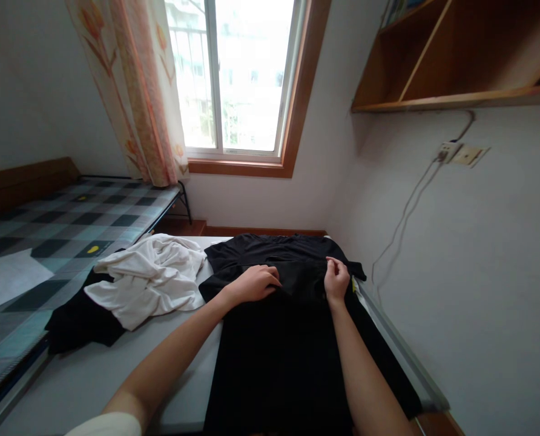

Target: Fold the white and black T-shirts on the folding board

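A black garment [279,363] lies spread over the white tabletop and hangs toward me. Its exact kind is hard to make out in the dark cloth. My left hand [257,283] has its fingers curled on the upper edge of this cloth. At the same edge, further right, my right hand [336,280] is closed in a pinch on the fabric. Beyond both hands lies a black short-sleeved top [256,247], rumpled and partly covered. A small yellow-green spot shows beside my right hand.
On the left of the white table [179,357] is a crumpled white garment [154,272] over a black cloth [86,318]. A bed with a checked mattress [92,209] and a paper sheet [11,278] adjoins it. A wooden shelf [456,100] overhangs at right; a cord [406,209] hangs along the wall.
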Tool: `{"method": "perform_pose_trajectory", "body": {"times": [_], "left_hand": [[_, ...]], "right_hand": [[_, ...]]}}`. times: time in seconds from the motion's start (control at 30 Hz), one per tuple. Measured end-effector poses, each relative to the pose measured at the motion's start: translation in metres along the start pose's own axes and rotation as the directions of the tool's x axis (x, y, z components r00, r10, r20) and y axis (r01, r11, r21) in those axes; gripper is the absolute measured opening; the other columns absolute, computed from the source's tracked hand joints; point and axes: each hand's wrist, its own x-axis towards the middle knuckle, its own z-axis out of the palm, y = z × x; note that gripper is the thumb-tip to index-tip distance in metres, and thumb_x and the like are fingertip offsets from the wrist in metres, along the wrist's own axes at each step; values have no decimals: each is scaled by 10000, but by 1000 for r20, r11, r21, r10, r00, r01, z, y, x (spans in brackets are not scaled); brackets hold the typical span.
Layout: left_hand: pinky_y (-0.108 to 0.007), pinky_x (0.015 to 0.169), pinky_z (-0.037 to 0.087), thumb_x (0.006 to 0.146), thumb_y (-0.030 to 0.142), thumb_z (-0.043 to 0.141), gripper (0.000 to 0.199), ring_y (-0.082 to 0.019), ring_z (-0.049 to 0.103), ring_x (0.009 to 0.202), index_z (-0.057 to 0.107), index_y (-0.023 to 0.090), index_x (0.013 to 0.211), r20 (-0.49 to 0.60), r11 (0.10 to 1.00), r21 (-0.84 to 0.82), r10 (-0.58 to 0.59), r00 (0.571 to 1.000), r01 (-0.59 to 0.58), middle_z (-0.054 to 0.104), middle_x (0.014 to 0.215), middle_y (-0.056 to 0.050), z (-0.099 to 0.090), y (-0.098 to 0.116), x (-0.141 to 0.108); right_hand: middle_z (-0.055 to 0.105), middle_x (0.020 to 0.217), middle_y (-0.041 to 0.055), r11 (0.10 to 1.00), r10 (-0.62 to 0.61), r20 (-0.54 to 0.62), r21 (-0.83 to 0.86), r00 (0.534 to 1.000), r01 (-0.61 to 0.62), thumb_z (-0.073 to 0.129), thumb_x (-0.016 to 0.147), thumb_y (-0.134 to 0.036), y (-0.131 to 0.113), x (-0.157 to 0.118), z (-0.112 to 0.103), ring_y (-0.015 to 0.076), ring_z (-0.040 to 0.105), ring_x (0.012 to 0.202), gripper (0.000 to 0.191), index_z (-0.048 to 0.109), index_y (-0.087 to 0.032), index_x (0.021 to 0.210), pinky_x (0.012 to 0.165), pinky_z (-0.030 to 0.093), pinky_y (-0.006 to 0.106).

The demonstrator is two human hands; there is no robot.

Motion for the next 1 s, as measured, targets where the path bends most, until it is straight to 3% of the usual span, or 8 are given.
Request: {"method": "perform_pose_trajectory", "body": {"times": [0.17, 0.27, 0.4, 0.47, 0.6, 0.67, 0.83, 1.0], "left_hand": [[-243, 752, 477, 912, 267, 461, 285, -169, 652, 791, 727, 169, 881, -191, 925, -337, -248, 950, 174, 726, 840, -16, -17, -24, 2], [-259, 719, 493, 888, 234, 473, 258, -179, 648, 762, 705, 141, 825, -357, 841, -443, -482, 800, 309, 712, 786, -28, -25, -50, -3], [-309, 816, 506, 851, 169, 511, 250, -186, 660, 861, 658, 185, 1053, -499, 760, -425, -650, 573, 492, 697, 945, -56, -32, -79, -20], [-332, 888, 487, 826, 169, 554, 279, -201, 645, 951, 644, 207, 1087, -525, 795, -296, -599, 604, 530, 676, 1017, -68, -32, -83, -28], [-293, 883, 485, 861, 310, 559, 235, -193, 636, 970, 658, 219, 1054, -338, 892, -184, -452, 825, 413, 671, 1046, -54, -27, -70, -26], [-285, 815, 502, 860, 453, 551, 320, -192, 647, 897, 656, 225, 1058, -236, 898, -161, -437, 868, 409, 673, 1026, -48, -22, -57, -20], [-314, 816, 495, 752, 472, 657, 471, -241, 634, 960, 603, 231, 1153, -180, 871, 16, -481, 858, 492, 659, 1064, -66, -8, -37, -11], [-290, 851, 470, 756, 122, 516, 366, -218, 643, 980, 665, 240, 1070, -199, 822, -19, -561, 804, 569, 703, 1040, -51, -20, -52, -17]], "right_hand": [[654, 921, 119, 999, 10, -51, 50, 999, -7, 433, 851, -389, -3, 1, -2, 204, 591, 807, 346, 670, -140, 897, 749, 464, 335], [640, 912, 109, 998, -51, -31, 36, 998, 52, 426, 871, -389, -11, -3, -2, 203, 586, 814, 339, 665, -149, 891, 736, 464, 332], [625, 914, 94, 972, -227, 94, -47, 969, 232, 472, 851, -336, -18, -9, 0, 219, 571, 888, 270, 674, -164, 898, 830, 445, 372], [624, 943, 94, 947, -288, 165, -98, 943, 306, 493, 832, -306, -18, -11, 2, 229, 563, 925, 251, 682, -168, 922, 886, 416, 401], [619, 988, 84, 910, -321, 276, -177, 906, 376, 520, 842, -322, -18, -17, 4, 237, 548, 958, 236, 701, -197, 927, 880, 393, 401], [618, 995, 72, 888, -342, 341, -188, 876, 420, 549, 846, -366, -20, -21, 4, 238, 543, 971, 229, 707, -215, 913, 877, 381, 397], [616, 1047, 56, 838, -371, 484, -193, 793, 510, 632, 802, -383, -21, -26, 5, 247, 519, 1021, 224, 714, -255, 967, 901, 351, 409], [606, 1014, 70, 834, -384, 390, -243, 837, 496, 565, 838, -278, -13, -21, 5, 237, 508, 978, 203, 747, -240, 918, 864, 358, 391]]}}
